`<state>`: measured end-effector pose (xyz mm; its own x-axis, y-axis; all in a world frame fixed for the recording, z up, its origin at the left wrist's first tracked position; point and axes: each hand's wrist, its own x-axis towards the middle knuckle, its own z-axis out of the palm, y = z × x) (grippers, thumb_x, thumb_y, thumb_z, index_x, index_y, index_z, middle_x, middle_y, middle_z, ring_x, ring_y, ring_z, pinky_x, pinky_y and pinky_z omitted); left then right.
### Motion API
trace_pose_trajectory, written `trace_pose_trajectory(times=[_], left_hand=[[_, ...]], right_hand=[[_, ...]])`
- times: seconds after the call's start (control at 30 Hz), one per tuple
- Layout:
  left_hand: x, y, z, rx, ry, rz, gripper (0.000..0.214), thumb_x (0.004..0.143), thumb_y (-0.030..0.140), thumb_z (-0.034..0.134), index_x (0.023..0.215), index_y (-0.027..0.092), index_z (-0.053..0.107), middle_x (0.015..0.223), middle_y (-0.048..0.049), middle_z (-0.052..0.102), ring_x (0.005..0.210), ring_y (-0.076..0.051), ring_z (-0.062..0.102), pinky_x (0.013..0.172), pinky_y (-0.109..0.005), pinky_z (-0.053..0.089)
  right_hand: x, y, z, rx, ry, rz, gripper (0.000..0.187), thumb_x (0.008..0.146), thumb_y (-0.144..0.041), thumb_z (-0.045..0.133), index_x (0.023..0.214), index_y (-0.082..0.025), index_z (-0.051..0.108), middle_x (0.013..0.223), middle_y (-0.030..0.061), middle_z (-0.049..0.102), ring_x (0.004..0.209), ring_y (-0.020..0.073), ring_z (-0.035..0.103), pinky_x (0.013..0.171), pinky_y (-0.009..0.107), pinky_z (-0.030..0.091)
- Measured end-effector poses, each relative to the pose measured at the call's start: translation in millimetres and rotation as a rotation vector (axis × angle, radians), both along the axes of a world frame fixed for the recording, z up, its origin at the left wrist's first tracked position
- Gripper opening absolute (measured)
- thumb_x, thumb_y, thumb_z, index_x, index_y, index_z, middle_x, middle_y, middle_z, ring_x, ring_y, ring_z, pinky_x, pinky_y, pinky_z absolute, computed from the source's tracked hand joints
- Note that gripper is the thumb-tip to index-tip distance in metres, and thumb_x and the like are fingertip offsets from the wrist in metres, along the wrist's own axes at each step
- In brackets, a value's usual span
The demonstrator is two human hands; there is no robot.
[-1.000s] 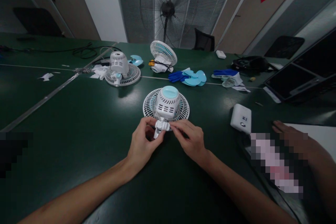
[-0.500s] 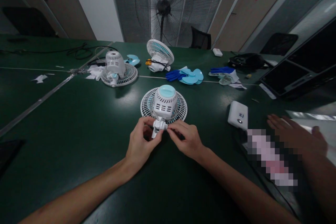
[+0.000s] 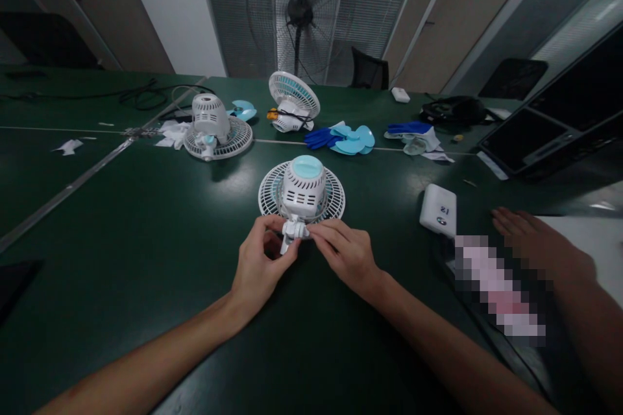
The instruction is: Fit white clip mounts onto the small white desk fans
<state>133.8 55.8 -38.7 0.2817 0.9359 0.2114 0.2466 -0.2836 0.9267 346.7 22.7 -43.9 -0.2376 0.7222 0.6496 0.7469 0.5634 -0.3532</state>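
Observation:
A small white fan (image 3: 302, 191) with a light-blue cap lies grille-down on the dark green table (image 3: 121, 227), its motor housing pointing up. Its white bracket (image 3: 291, 231) sticks out toward me. My left hand (image 3: 260, 262) is curled around the bracket from the left, thumb and fingers pinching it. My right hand (image 3: 346, 253) pinches the same bracket from the right with its fingertips. What lies between the fingertips is too small to make out.
Two more small fans (image 3: 214, 130) (image 3: 292, 100) lie farther back, with light-blue fan blades (image 3: 355, 141) and blue gloves (image 3: 318, 138). A white box (image 3: 439, 211) sits at right. Another person's hand (image 3: 535, 243) rests at far right. A tall floor fan (image 3: 298, 13) stands behind the table.
Both my hands keep their grip on the bracket, with only slight finger movement. The other person's hand at right has shifted a little. The view has drifted slightly.

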Motion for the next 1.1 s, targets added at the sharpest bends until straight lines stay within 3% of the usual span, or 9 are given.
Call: trace_pose_trajectory(times=[0.23,0.4,0.47,0.57,0.7,0.9,1.1], left_hand=[[2,0,1.3,0.029,-0.014,0.001,0.031,0.089,0.029,0.074,0.113,0.021,0.056,0.095,-0.001,0.07,0.068,-0.013,0.063,0.059,-0.023,0.05],[1,0,-0.2,0.015,0.004,0.006,0.032,0.089,0.029,0.073,0.115,0.021,0.056,0.092,-0.0008,0.07,0.067,-0.013,0.063,0.058,-0.023,0.05],[1,0,-0.4,0.015,0.003,0.004,0.032,0.089,0.029,0.074,0.115,0.021,0.056,0.092,-0.0006,0.07,0.067,-0.013,0.063,0.058,-0.023,0.05],[1,0,-0.1,0.019,0.002,0.003,0.032,0.09,0.03,0.074,0.115,0.022,0.056,0.093,-0.0004,0.07,0.068,-0.013,0.063,0.059,-0.023,0.049],[1,0,0.3,0.021,0.005,-0.002,0.031,0.09,0.029,0.073,0.114,0.021,0.056,0.09,0.0006,0.069,0.066,-0.012,0.061,0.057,-0.022,0.049],[0,0,0.7,0.03,0.012,-0.002,0.03,0.091,0.029,0.073,0.115,0.022,0.055,0.093,0.0008,0.069,0.068,-0.012,0.061,0.058,-0.022,0.049],[1,0,2.1,0.044,0.021,-0.007,0.029,0.091,0.028,0.074,0.113,0.022,0.056,0.092,0.0006,0.067,0.067,-0.012,0.061,0.057,-0.021,0.048]], right_hand=[[-4,3,4.3,-0.125,0.135,0.007,0.014,0.104,-0.024,0.06,0.111,-0.021,0.071,0.106,0.0066,0.074,0.094,0.0182,0.072,0.077,0.031,0.057],[-10,5,8.3,-0.409,0.359,0.124,0.022,0.105,-0.027,0.057,0.09,-0.018,0.071,0.08,0.0009,0.068,0.063,0.0116,0.063,0.06,0.026,0.051],[-9,4,8.5,-0.448,0.365,0.127,0.024,0.105,-0.028,0.056,0.088,-0.018,0.07,0.074,-0.0005,0.065,0.061,0.0112,0.061,0.059,0.025,0.049],[-4,1,5.4,-0.357,0.263,0.051,0.011,0.101,-0.028,0.064,0.104,-0.019,0.069,0.084,0.0012,0.069,0.067,0.0126,0.063,0.062,0.027,0.051],[4,-1,0.8,-0.214,0.077,0.031,0.029,0.101,-0.025,0.064,0.13,-0.023,0.061,0.106,0.0054,0.072,0.071,0.0128,0.066,0.06,0.027,0.052],[4,0,1.7,-0.09,0.026,0.024,0.026,0.103,-0.019,0.06,0.128,-0.024,0.063,0.111,0.006,0.073,0.088,0.0159,0.071,0.066,0.027,0.054],[4,1,-0.1,-0.14,0.069,0.027,0.023,0.102,-0.021,0.062,0.125,-0.023,0.065,0.11,0.0057,0.073,0.085,0.0159,0.07,0.064,0.027,0.054]])
